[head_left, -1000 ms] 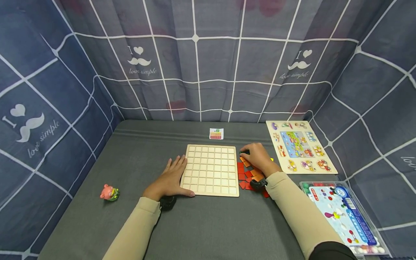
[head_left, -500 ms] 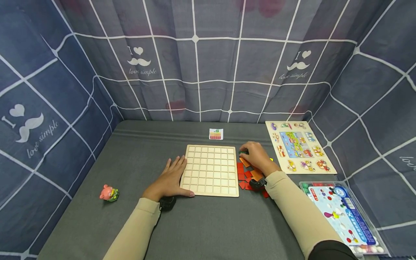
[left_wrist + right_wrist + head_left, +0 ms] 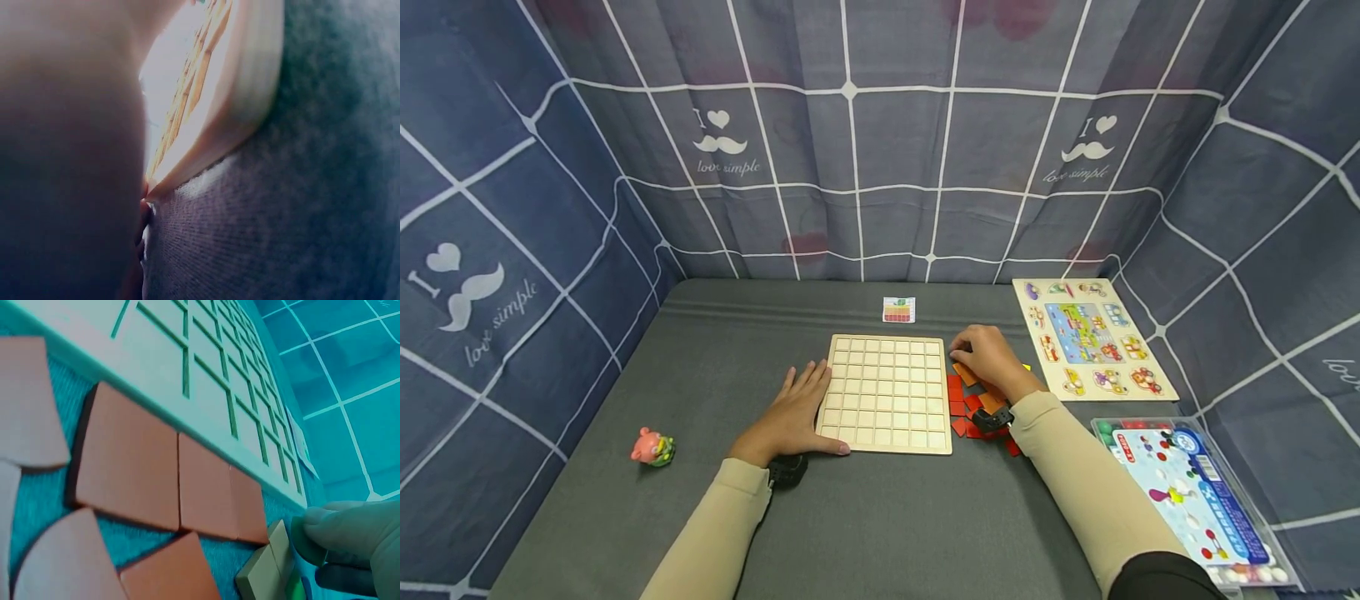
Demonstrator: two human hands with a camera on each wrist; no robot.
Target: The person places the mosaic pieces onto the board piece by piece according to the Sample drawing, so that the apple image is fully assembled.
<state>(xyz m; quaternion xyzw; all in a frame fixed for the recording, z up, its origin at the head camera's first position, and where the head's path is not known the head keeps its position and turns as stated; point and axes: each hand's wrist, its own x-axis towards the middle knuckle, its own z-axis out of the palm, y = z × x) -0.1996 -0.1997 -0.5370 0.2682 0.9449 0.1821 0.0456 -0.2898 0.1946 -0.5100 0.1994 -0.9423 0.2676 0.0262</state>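
Note:
A square wooden board [image 3: 883, 396] with a grid of shallow cells lies flat, its cells bare. Along its left edge my left hand [image 3: 793, 412] rests with straight, spread fingers, the thumb at the front left corner. My right hand [image 3: 988, 354] is beside the board's far right part, over a loose pile of pieces. Between thumb and fingers it pinches a green tile [image 3: 306, 544] with a curved edge; from the head view the fingers hide this tile. Red tiles [image 3: 956, 392] and orange tiles [image 3: 992, 402] lie below that hand, partly covered by the wrist.
Behind the board lies a small printed card [image 3: 898, 310] with a coloured grid pattern. A picture puzzle board [image 3: 1112, 375] is at the back right, in front of it a clear plastic case [image 3: 1195, 492]. A pink pig figurine [image 3: 652, 447] stands at far left.
My right hand has shifted slightly left, and the green tile that showed at its fingertips is now hidden in the head view. My left hand and the board stay put.

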